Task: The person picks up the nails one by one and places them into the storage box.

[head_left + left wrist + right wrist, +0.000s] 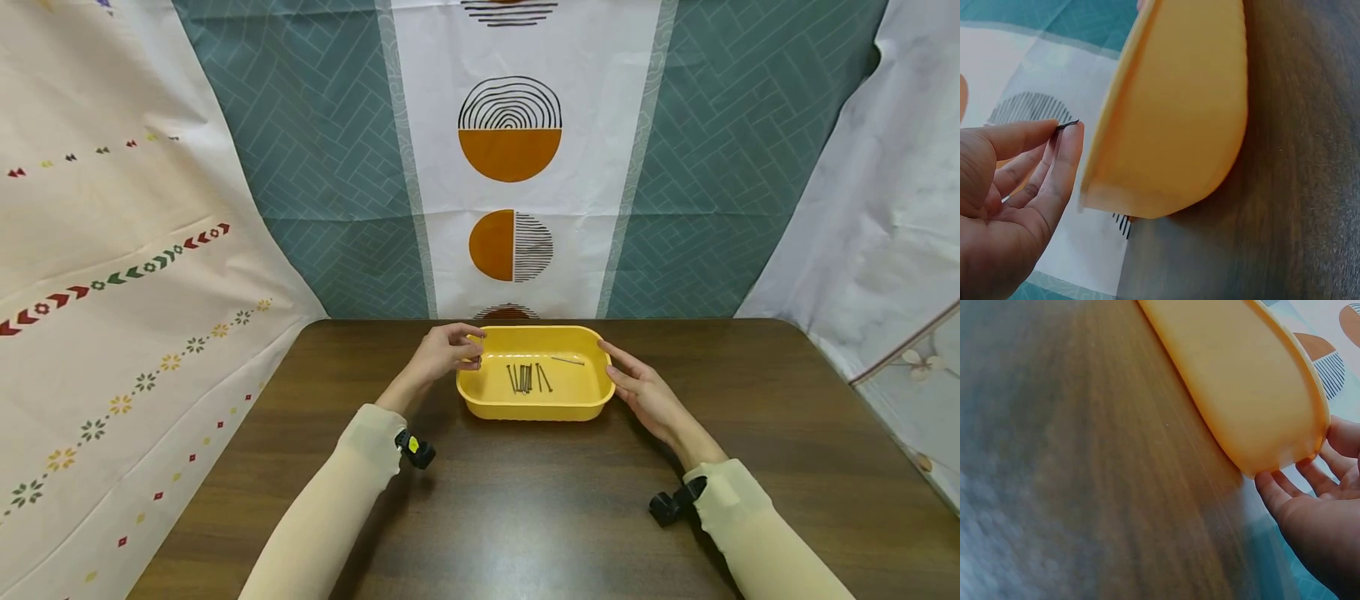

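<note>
A shallow yellow plastic tray [536, 412] stands on the table, with several thin dark nails [524, 378] lying on its floor. One nail [567, 361] lies apart from the group, towards the back right. Over the tray's left rim, my left hand [444, 354] pinches another thin nail [1067, 125] between thumb and fingertip; most of its length is hidden in the left wrist view. At the opposite end, my right hand [651, 400] holds the tray by its rim and outer wall. Its fingertips [1265, 477] touch the wall from outside in the right wrist view.
The brown wooden table [525, 517] extends around the tray on all sides. Behind its far edge hangs a patterned cloth [337, 167]. A white cloth [150, 333] borders the left side. Each wrist wears a small black camera [417, 450].
</note>
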A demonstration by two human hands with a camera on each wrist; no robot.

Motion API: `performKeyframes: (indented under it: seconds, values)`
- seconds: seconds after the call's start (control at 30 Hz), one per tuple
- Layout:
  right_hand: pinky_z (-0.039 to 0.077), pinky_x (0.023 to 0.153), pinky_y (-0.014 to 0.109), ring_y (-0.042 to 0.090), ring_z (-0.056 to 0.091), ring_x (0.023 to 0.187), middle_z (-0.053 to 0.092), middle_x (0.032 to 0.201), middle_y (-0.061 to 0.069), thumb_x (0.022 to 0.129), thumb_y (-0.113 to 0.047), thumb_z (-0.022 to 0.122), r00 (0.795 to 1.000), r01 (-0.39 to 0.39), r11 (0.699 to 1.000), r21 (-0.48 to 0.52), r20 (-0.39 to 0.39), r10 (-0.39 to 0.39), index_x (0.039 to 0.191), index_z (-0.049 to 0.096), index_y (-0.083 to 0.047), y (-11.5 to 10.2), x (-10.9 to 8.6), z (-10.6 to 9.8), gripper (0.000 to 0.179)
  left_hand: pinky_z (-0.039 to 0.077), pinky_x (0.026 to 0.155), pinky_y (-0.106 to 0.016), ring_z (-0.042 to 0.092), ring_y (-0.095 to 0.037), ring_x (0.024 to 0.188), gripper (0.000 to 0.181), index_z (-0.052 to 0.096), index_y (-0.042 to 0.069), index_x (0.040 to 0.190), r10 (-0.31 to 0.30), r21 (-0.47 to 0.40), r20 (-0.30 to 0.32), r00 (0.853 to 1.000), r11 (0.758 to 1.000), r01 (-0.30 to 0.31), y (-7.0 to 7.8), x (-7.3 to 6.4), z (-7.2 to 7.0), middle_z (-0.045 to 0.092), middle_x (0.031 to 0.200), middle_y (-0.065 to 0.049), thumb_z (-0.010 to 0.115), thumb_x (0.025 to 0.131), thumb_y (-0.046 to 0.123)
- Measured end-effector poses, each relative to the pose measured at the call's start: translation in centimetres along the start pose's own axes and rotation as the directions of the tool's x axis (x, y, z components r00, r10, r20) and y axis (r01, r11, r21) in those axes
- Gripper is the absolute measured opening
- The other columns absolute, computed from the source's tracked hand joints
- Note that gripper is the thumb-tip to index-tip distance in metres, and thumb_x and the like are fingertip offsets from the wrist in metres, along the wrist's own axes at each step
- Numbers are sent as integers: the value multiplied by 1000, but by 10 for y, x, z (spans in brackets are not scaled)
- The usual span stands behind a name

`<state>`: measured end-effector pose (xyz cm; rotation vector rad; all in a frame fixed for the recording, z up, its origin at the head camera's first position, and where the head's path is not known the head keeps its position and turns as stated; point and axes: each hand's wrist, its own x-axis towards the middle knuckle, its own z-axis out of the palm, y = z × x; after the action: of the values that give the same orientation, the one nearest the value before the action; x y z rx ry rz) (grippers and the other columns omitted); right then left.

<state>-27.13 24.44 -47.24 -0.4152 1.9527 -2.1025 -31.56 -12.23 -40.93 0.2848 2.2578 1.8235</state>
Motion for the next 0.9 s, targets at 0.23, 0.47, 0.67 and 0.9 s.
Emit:
performKeyframes:
  seconds: [0.23, 0.47, 0.67, 0.9]
  values:
    - [29, 123, 34, 34, 16, 158, 7, 174, 12, 113, -24, 46, 1000, -12, 1000, -10, -5, 12, 167, 18, -8, -2, -1, 0, 62, 57, 93, -53, 71, -18, 78, 32, 66, -5, 129, -14, -9, 14, 1000, 1000, 14, 2, 3, 12, 66, 97, -15, 69, 98, -2]
    - [30, 122, 33, 34, 16, 157, 7, 174, 12, 113, -22, 45, 1000, -14, 1000, -6, -7, 14, 167, 19, -8, -2, -1, 1, 61, 58, 92, -53, 71, -17, 78, 36, 63, -8, 133, -6, 10, 21, 1000, 1000, 5, 3, 7, 29, 68, 98, -16, 69, 98, 0]
    - [33, 119, 28, 34, 17, 157, 6, 174, 12, 113, -23, 45, 1000, -10, 1000, -4, -5, 10, 167, 19, -8, -2, 0, 0, 62, 59, 90, -52, 72, -18, 79, 35, 66, -6, 132, 12, 32, 12, 1000, 999, -12, 3, 10, 41, 70, 103, -22, 70, 98, 1]
    - [38, 113, 20, 35, 16, 157, 6, 174, 13, 114, -21, 44, 1000, -5, 1000, -4, -7, 5, 167, 19, -7, -2, -1, 1, 60, 60, 87, -48, 71, -18, 78, 35, 64, -8, 133, 3, 27, 19, 1000, 1000, -4, 0, 17, 53, 71, 109, -27, 68, 99, 1]
